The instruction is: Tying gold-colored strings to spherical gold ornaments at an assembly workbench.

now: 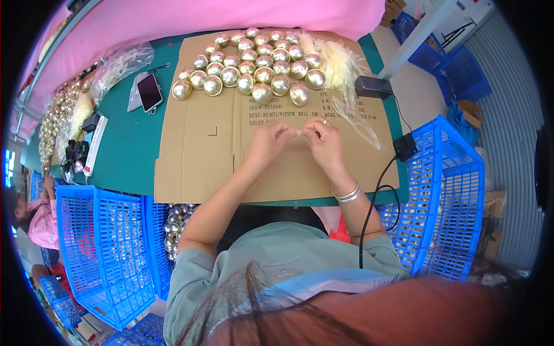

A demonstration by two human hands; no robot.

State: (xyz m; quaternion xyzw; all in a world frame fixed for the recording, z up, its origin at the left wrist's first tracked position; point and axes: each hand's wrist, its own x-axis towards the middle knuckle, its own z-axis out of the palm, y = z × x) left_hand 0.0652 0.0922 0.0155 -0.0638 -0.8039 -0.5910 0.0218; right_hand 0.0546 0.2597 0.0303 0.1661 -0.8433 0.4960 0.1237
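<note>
My left hand [268, 143] and my right hand [325, 144] meet over the middle of a flat sheet of brown cardboard [196, 150]. Thumb and fingers are pinched on both, tip to tip. A tiny pale bit shows between the fingertips, too small to name. Beyond my hands, shiny pale-gold round bells [264, 75] lie in a loose cluster on the cardboard. To their right spreads a bundle of pale yellow ribbons [337, 63]. A few whitish strands [360, 128] trail from it toward my right hand, apart from it.
A dark box-shaped device [373, 87] sits at the cardboard's right edge, its black cable [365, 228] hanging past my right arm. Blue crates [107, 254] flank me. Leftward on the green table [124, 153] are a phone [150, 92], a power strip [96, 146] and more bells [57, 118].
</note>
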